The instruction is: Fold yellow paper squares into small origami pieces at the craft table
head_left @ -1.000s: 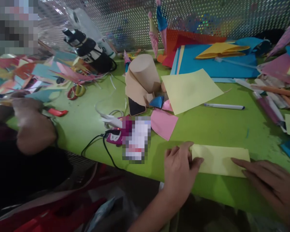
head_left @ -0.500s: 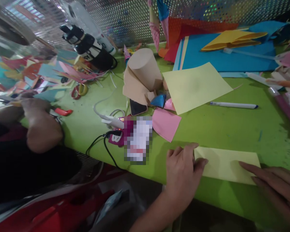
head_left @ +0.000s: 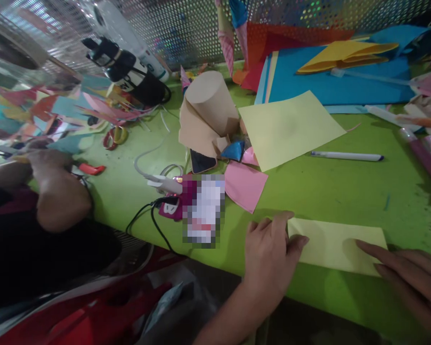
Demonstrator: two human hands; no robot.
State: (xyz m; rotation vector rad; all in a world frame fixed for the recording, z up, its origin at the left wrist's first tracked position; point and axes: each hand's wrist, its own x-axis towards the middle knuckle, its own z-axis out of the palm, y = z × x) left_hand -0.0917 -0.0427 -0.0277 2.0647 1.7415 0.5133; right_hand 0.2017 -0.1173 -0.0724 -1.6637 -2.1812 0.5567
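A folded strip of pale yellow paper (head_left: 330,242) lies on the green table close to its front edge. My left hand (head_left: 271,247) grips its left end, fingers curled at the upper left corner and thumb on top. At the right end, my right hand (head_left: 413,275) rests with fingers stretched out, one fingertip on the paper. The rest of that hand runs out of the frame. Behind the strip are a pink paper piece (head_left: 247,184), a larger pale yellow sheet (head_left: 290,129) and a white pen (head_left: 346,156).
Left of my hands are a blurred-out phone screen (head_left: 203,211) and a magenta power strip (head_left: 170,208) with cables. A brown paper roll (head_left: 213,103), black bottle (head_left: 129,72), scissors (head_left: 115,136) and blue sheets (head_left: 330,91) stand farther back. Another person's arm (head_left: 59,187) rests at left.
The camera view has shifted slightly, so the objects at left sit a little farther left. Both hands keep the same hold on the yellow paper.
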